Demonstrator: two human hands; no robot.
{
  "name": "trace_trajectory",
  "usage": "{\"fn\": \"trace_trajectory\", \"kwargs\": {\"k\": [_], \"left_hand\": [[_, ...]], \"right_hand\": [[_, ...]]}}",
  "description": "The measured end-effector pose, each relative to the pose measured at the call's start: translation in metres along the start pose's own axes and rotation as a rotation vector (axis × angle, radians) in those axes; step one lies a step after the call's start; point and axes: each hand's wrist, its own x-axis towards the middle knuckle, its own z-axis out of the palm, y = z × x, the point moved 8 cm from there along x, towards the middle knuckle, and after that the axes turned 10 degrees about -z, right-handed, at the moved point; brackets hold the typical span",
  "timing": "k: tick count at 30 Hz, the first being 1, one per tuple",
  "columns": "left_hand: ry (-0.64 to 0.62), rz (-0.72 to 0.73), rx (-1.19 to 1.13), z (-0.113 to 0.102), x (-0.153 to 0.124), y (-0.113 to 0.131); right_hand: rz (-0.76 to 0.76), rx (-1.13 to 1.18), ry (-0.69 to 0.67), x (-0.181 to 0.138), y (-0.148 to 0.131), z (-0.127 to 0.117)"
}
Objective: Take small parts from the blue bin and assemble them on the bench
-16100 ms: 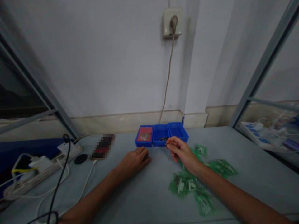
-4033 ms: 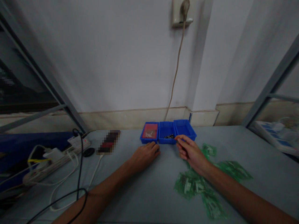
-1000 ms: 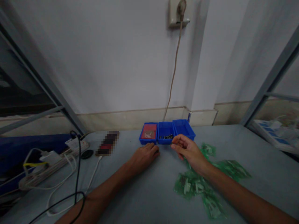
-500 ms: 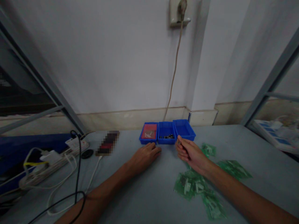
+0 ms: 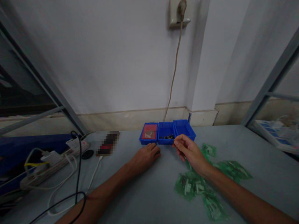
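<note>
My left hand (image 5: 148,154) rests on the grey table with its fingers curled together, just in front of the left blue bin (image 5: 141,138). Something small and dark shows at its fingertips, too unclear to name. Thumb and forefinger of my right hand (image 5: 187,151) are pinched together at the front corner of the middle blue bin (image 5: 166,142). What they hold, if anything, is too small to make out. Small dark metal pieces (image 5: 168,137) lie in that middle bin. A red sheet or bag with small pale parts (image 5: 149,132) fills the left one. The right bin (image 5: 184,127) is partly behind my right hand.
Several green plastic bags of small parts (image 5: 198,186) lie around my right forearm. At the left are a blurred-out phone-like object (image 5: 108,143) with a white cable, a round black disc (image 5: 87,154) and a power strip (image 5: 53,161). A wall (image 5: 130,118) stands behind.
My right hand has turned and shifted slightly left, its pinch now at the middle bin's corner, with its other fingers loosened. My left hand stays almost in place.
</note>
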Motion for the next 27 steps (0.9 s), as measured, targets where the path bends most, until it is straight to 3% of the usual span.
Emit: {"fn": "trace_trajectory", "kwargs": {"k": [7, 15, 27], "left_hand": [[0.018, -0.046, 0.025, -0.005, 0.0, -0.001], [0.049, -0.003, -0.063, -0.004, -0.001, -0.001], [0.007, 0.027, -0.109, -0.006, 0.0, 0.004]], "right_hand": [[-0.179, -0.282, 0.061, 0.001, -0.008, -0.012], [0.063, 0.139, -0.088, 0.0, 0.007, 0.007], [0.209, 0.355, -0.022, -0.001, 0.017, 0.006]]}}
